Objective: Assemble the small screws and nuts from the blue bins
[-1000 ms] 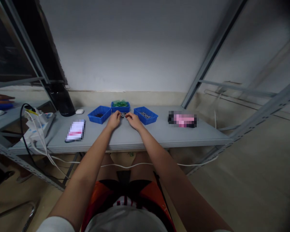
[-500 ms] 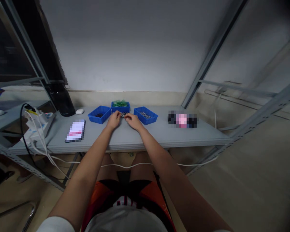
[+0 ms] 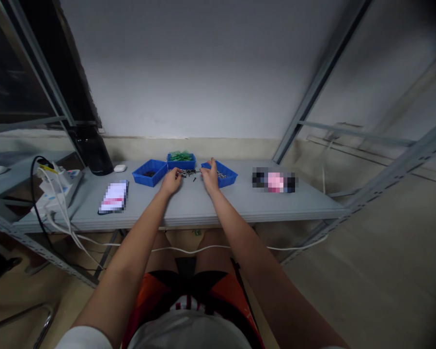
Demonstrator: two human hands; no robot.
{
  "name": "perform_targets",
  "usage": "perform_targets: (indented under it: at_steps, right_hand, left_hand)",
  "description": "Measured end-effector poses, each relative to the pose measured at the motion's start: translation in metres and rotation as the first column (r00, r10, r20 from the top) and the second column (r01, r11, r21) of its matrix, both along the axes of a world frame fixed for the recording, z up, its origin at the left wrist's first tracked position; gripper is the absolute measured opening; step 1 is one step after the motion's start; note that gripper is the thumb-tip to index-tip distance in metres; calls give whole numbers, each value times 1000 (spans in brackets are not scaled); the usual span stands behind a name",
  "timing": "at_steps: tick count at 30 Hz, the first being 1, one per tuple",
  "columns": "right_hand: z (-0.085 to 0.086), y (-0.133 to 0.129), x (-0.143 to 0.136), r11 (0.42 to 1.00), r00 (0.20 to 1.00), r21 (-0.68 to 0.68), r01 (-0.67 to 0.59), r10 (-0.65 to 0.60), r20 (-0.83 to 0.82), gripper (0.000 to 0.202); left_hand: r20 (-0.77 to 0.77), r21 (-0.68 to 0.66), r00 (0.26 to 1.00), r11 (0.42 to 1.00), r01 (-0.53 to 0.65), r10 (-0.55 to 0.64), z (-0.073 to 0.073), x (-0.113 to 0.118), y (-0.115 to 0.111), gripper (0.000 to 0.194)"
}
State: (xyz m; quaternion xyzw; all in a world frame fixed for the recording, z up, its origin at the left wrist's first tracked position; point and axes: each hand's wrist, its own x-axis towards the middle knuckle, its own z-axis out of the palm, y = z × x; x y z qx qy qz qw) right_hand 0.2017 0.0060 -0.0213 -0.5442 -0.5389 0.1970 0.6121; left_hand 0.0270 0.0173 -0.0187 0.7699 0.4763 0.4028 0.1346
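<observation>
On the grey bench, a loose pile of small dark and silvery screws (image 3: 187, 172) lies between my two hands. My left hand (image 3: 172, 181) rests at the pile's left side with its fingers curled together; whatever they hold is too small to make out. Beside the right blue bin (image 3: 227, 182), my right hand (image 3: 210, 178) pinches what looks like a thin dark screw (image 3: 197, 171), its other fingers raised over the bin's left rim. Silvery pieces (image 3: 221, 175) lie in that bin. One dark screw (image 3: 194, 179) sits apart, in front of the pile.
A left blue bin (image 3: 150, 180) holds dark small parts, and a back blue bin (image 3: 181, 165) holds green plastic pieces. Left stand a phone (image 3: 114, 196), a white case (image 3: 119, 167), a black container (image 3: 93, 150) and a power strip (image 3: 67, 191). A blurred item (image 3: 275, 182) lies right.
My right hand has moved right, away from my left hand, to the right bin's edge, and its fingers have lifted. More of the pile shows. My left hand has hardly moved.
</observation>
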Motion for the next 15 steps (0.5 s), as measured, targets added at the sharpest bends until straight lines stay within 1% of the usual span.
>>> perform_targets:
  at_steps: [3, 5, 8, 11, 15]
  right_hand:
    - [-1, 1, -1, 995, 996, -44, -85, 85, -14, 67]
    - [-2, -1, -3, 989, 990, -73, -131, 134, 33, 63]
    - [-4, -5, -7, 985, 965, -92, -149, 165, 202, 47]
    - [-8, -7, -8, 985, 904, -97, -142, 169, 394, 31]
    - [-12, -7, -7, 991, 830, -88, -104, 135, 541, 27]
  left_hand:
    - [-22, 0, 1000, 1000, -8, 8, 1, 0, -1, 21]
    - [-42, 8, 999, 1000, -13, 13, 2, -1, -2, 22]
    - [-92, 15, 996, 1000, -17, 18, 2, -1, -2, 22]
    - [-155, 30, 988, 999, -16, 21, 1, -1, -1, 23]
    - [-217, 66, 975, 998, -24, 38, -1, -1, 0, 26]
